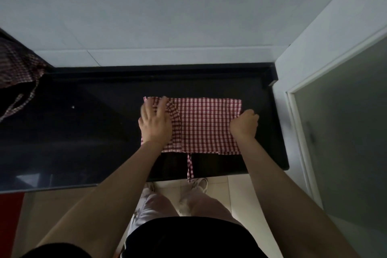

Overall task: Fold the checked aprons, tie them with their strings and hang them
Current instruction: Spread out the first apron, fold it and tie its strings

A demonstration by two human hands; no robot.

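A red-and-white checked apron (205, 125) lies folded into a rectangle on the black counter (83, 132). My left hand (156, 122) rests flat with spread fingers on its left end, where a narrow flap is folded over. My right hand (245, 124) has its fingers curled at the apron's right edge and seems to grip the cloth there. One apron string (190, 166) hangs over the counter's front edge. A second checked apron (16, 69) lies bunched at the far left of the counter, its string trailing down.
A white tiled wall (167, 16) stands behind the counter. A frosted glass door (345, 132) with a white frame is at the right. The counter ends close to my right hand. Below are my legs, shoes and a light floor (219, 190).
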